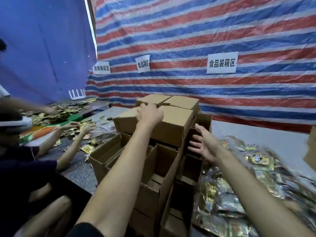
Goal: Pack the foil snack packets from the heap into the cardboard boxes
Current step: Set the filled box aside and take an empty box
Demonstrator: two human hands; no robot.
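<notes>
A stack of cardboard boxes (164, 127) fills the middle of the view, closed ones on top and open ones (159, 161) below. My left hand (149, 114) reaches far forward and grips the top edge of the upper closed box. My right hand (203, 144) hangs open with spread fingers beside the right side of the stack, holding nothing. A heap of foil snack packets (239, 189) in gold and dark colours lies at the right, blurred.
At the left another person's hands (80, 129) work over a second spread of gold packets (56, 112) on a grey surface. A striped red, white and blue tarp (205, 40) with paper signs (222, 62) hangs behind. A further cardboard edge (311, 151) stands at far right.
</notes>
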